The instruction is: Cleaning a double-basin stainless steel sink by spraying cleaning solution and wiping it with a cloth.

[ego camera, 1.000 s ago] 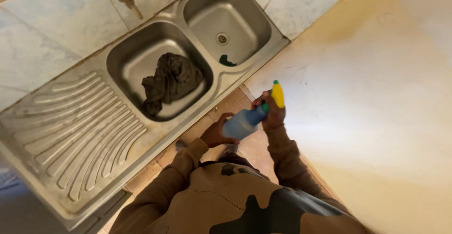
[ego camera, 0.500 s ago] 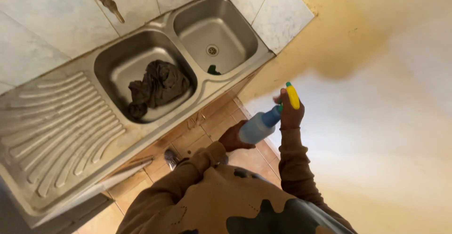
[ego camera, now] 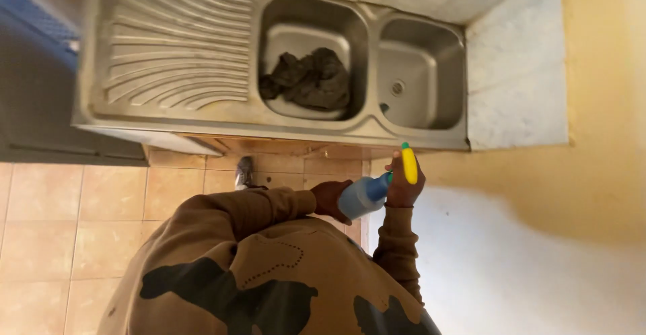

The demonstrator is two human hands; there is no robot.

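A: Checking hands. Status?

B: Gripping blue spray bottle (ego camera: pixel 362 197) w/ both. Left hand (ego camera: pixel 330 198) wrapping around bottle base, fingers curled on it. Right hand (ego camera: pixel 405 185) closing around neck, by yellow trigger head (ego camera: pixel 409 163), which is sticking up above the fingers.

A: Bottle position?

B: Lying roughly horizontal between hands, held at chest level, just below front edge of steel sink unit (ego camera: pixel 282 123). Not touching sink.

A: Changes vs. prev. frames?

B: Bottle and grip matching prev. frames: same two-hand hold, same tilt. View rotating; sink now sitting square across top of frame. Indicating head turning, not hands working.

A: Sink contents?

B: Dark cloth (ego camera: pixel 308 78) bunching in left basin (ego camera: pixel 276 32). Right basin (ego camera: pixel 451 45) holding only a small dark bit near drain. Ribbed drainboard (ego camera: pixel 175 45) to far left.

A: Meaning for work?

B: Judging: spraying not yet starting; nozzle direction unclear.
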